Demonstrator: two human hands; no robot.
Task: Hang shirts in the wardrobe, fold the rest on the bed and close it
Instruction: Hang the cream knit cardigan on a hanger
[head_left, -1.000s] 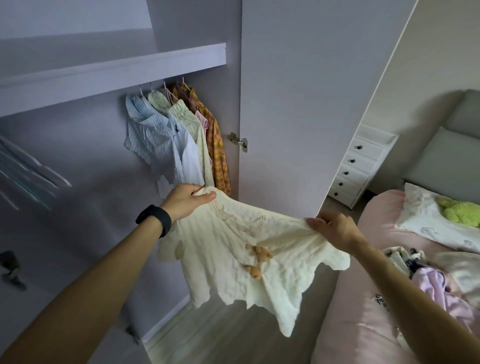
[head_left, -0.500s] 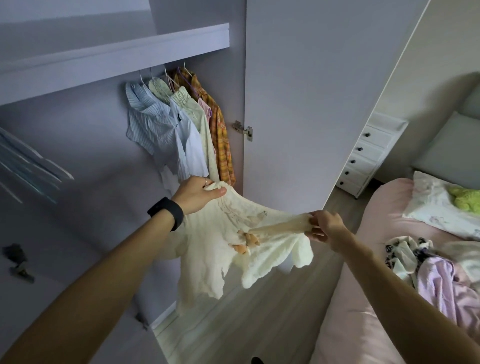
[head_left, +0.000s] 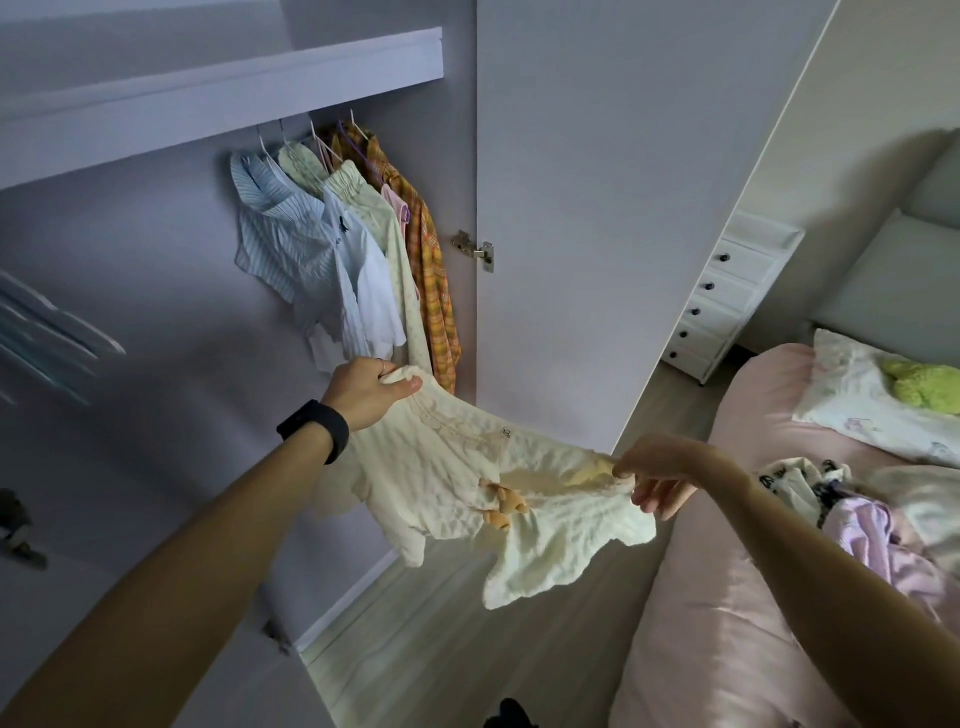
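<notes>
Left hand: the left hand (head_left: 371, 389) is gripping one shoulder of the cream top (head_left: 452, 488), fingers curled over the cloth.
Right hand: the right hand (head_left: 660, 475) is pinching the other shoulder between thumb and fingertips.
Place: the top is hanging in mid-air at frame centre, between the open wardrobe (head_left: 223, 83) and the bed (head_left: 727, 623), touching neither.
Lie: its long axis is sloping from centre-left down to centre-right, neckline up, hem drooping floorward.
Doing it well: pulling the shoulders apart, taut and level, is probably what this step is calling for.
</notes>
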